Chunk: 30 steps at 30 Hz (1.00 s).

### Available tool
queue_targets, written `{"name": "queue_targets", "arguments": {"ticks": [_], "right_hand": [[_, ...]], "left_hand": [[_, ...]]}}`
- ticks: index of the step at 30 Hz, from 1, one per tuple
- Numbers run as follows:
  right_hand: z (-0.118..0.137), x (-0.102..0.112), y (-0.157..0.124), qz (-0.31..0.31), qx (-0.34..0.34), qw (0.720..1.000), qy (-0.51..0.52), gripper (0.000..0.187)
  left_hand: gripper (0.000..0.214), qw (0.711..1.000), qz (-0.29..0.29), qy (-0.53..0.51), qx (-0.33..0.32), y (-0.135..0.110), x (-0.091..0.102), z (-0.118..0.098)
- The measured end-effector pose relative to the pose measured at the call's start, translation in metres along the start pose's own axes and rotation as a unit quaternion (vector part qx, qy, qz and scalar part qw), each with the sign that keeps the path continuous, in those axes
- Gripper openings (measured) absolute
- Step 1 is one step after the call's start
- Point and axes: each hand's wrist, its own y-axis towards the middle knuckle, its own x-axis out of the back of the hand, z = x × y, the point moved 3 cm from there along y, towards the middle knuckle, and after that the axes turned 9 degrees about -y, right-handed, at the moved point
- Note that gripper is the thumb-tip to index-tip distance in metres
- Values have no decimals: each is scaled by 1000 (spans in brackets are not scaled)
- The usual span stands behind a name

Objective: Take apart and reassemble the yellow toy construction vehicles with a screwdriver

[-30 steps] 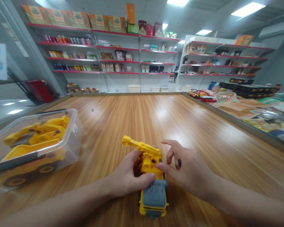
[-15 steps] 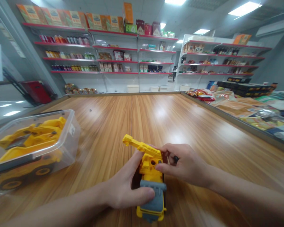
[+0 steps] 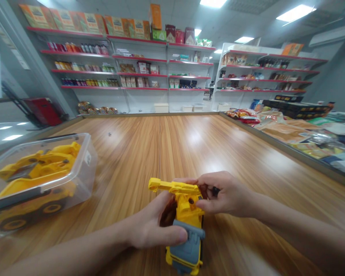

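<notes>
A yellow toy crane truck with a grey cab is between my two hands at the front of the wooden table. My left hand wraps around its left side, thumb lying on the grey cab. At the truck's far right, my right hand grips the yellow upper body near the base of the crane arm, with the thumb on top. The arm points left across the truck. A small dark object shows at the right hand's fingers; I cannot make out what it is.
On the left stands a clear plastic box holding yellow toy vehicle parts. The wooden tabletop stretches ahead to a raised edge. Packaged goods lie beyond the right edge. Stocked shelves line the back.
The crane arm has swung so that it lies more squarely across the truck. The truck's upper body has shifted slightly right and turned, and both hands keep hold.
</notes>
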Motion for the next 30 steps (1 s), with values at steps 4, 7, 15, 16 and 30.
{"name": "queue_targets", "arguments": {"ticks": [4, 7, 15, 16, 30], "right_hand": [[2, 1, 0, 3, 51, 999, -8, 22], [4, 1, 1, 2, 96, 995, -10, 15], [6, 5, 4, 41, 135, 990, 4, 25], [6, 6, 4, 51, 135, 989, 9, 24], [0, 1, 2, 13, 53, 998, 44, 27]], "left_hand": [[86, 1000, 12, 15, -2, 1, -2, -1], [88, 1000, 18, 22, 3, 0, -2, -2], [86, 994, 35, 101, -38, -4, 4, 2], [86, 994, 38, 97, -43, -3, 3, 1], [89, 991, 31, 126, -39, 0, 4, -5]]}}
